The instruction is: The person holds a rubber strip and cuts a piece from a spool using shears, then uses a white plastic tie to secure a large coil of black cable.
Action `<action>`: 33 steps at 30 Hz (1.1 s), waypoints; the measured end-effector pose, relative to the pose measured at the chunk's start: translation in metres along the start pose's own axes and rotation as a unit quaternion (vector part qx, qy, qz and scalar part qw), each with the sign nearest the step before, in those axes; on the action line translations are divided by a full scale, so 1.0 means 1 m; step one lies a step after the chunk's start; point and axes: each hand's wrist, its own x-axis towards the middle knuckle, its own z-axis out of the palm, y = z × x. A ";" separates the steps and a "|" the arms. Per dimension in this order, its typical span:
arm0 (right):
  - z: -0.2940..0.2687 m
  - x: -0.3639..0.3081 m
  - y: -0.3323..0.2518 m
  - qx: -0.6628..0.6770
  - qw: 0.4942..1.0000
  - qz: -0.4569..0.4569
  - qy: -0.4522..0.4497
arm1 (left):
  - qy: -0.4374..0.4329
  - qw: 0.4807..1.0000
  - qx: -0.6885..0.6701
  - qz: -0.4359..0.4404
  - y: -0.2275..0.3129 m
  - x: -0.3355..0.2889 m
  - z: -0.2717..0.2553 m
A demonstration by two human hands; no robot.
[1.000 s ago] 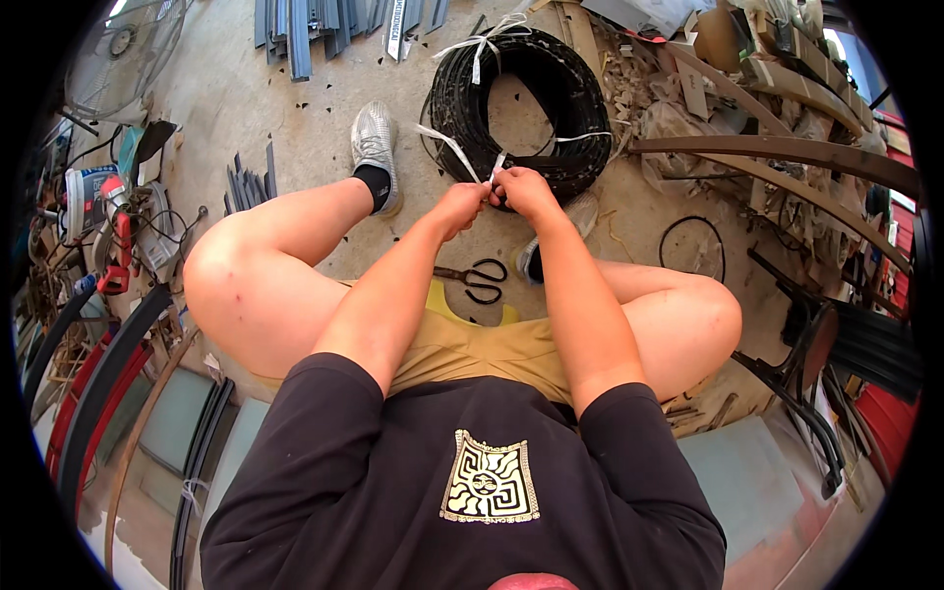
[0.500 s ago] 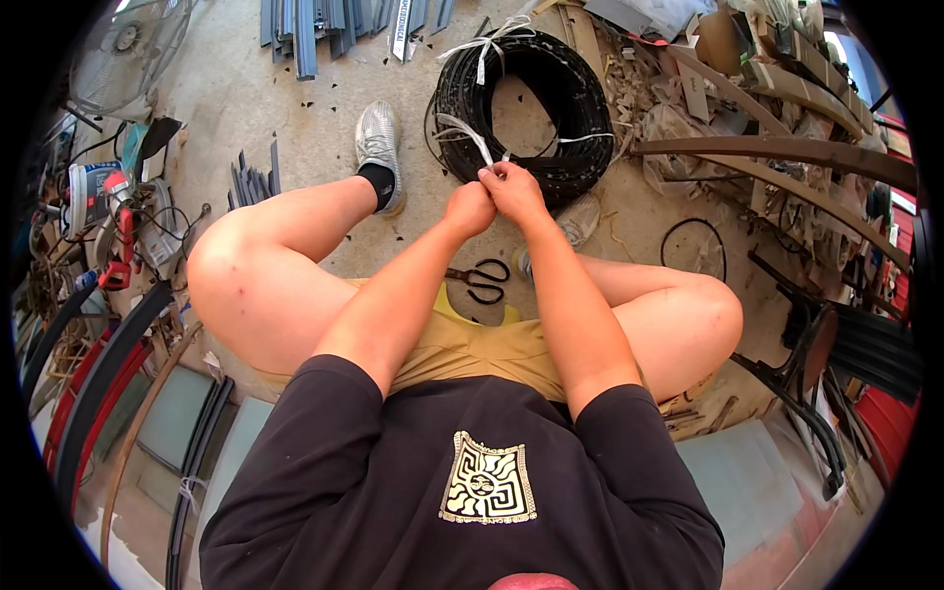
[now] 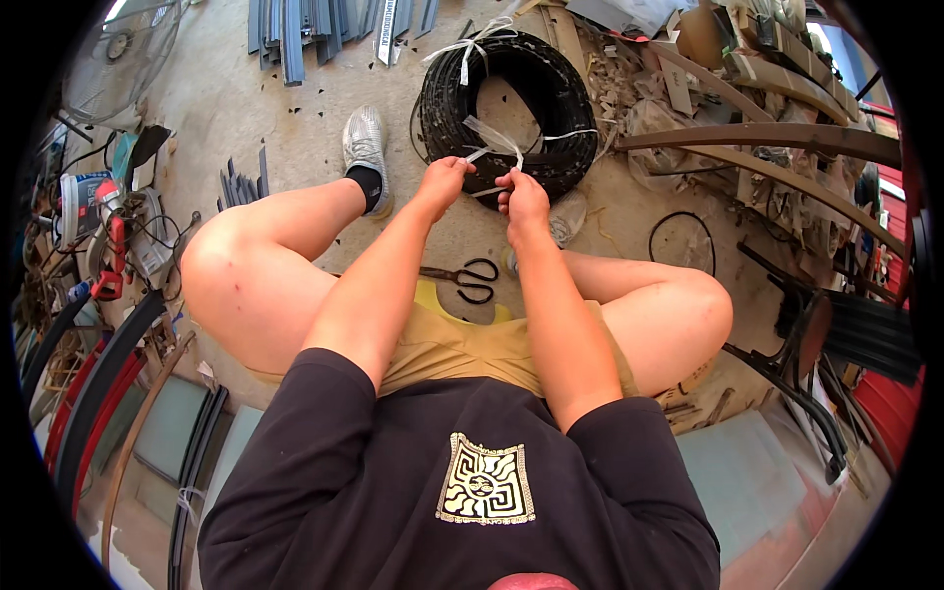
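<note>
A thick coil of black tubing or cable [image 3: 444, 108] lies on the floor in front of me, bound with white plastic strips at its far side and right side. At its near side my left hand [image 3: 444, 185] pinches one end of a white plastic strip [image 3: 518, 149]. My right hand [image 3: 525, 204], slightly to the right and apart from the left, has its fingers closed on another part of that strip. The strip crosses between them over the coil's near edge. Scissors [image 3: 455, 276] with black loop handles lie between my legs, touched by neither hand.
Grey strips [image 3: 292, 49] lie at the far left, with shorter ones [image 3: 241, 183] beside my left knee. Curved brown bars [image 3: 767, 141] and scrap extend in from the right. A fan [image 3: 119, 45], tools and a bucket [image 3: 81, 202] stand at left. A black loop [image 3: 653, 234] lies near my right knee.
My hands, together at the coil's near edge before, have moved apart, left hand to the left and right hand slightly lower. The strip now spreads between them. The whole view has shifted slightly.
</note>
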 end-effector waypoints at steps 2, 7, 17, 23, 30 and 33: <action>-0.001 -0.008 0.002 0.021 0.999 -0.028 -0.005 | -0.008 1.000 -0.017 -0.010 0.008 -0.002 0.002; 0.004 -0.033 -0.011 -0.010 0.995 -0.080 -0.054 | -0.036 0.999 0.006 -0.011 0.014 -0.001 0.013; 0.004 -0.013 -0.060 -0.036 0.984 -0.148 -0.091 | 0.030 0.950 0.260 0.169 0.001 -0.024 0.020; 0.017 -0.006 -0.072 -0.083 0.976 -0.119 -0.160 | 0.083 0.932 0.322 0.147 0.007 -0.040 0.022; 0.028 0.003 -0.078 -0.084 0.969 -0.113 -0.202 | 0.085 0.913 0.362 0.168 0.017 -0.044 0.026; 0.031 0.009 -0.080 -0.090 0.967 -0.117 -0.208 | 0.083 0.920 0.337 0.180 0.015 -0.043 0.026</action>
